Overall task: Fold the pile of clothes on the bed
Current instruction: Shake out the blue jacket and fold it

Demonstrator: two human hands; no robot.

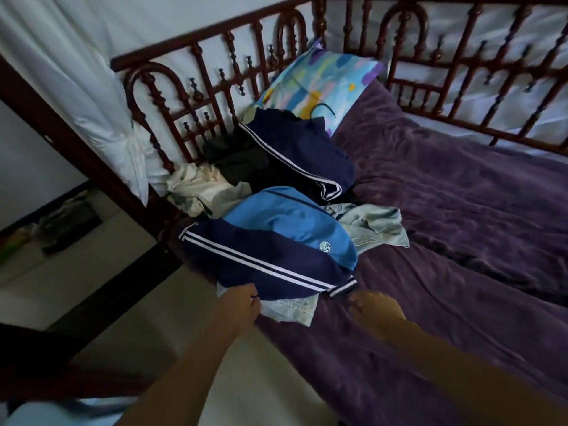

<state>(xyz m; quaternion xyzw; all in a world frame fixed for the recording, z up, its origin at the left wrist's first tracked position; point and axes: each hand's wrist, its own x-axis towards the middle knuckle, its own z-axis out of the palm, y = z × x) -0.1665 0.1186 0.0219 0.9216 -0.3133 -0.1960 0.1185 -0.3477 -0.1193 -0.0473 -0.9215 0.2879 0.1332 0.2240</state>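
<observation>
Blue over navy, lying crumpled at the near end of the pile of clothes [264,192], close to the near-left corner of the bed: talking about the track jacket [276,241], showing white stripes along its sleeve. Pinching at its lower hem with the left hand [242,302], fingers curled in at the cloth edge, possibly catching the pale shirt [292,310] underneath as well; hard to separate the two layers. Hovering just beside the striped cuff with the right hand [373,305], blurred, so not able to say whether spread, touching or gripping.

Spotting behind the jacket a second navy striped garment [301,155] lying up against the patterned pillow [319,78], a dark olive piece [239,158] and a cream one [196,189] pressed against the wooden rail [215,72], and a grey-green shirt [372,226] spilling onto the purple bedspread [461,210].

Judging the jacket as light, soft and a little slick, likely sliding off the heap rather than dragging the rest along. Favouring a hold at the two hem corners or the two shoulders, one in each hand, then lifting clear to get it hanging flat before laying it on the open bedspread to the right. Watching for the shirt below coming up with it, and for a tucked-under sleeve snagging. Seeing nothing folded; judging the job as barely started.
</observation>
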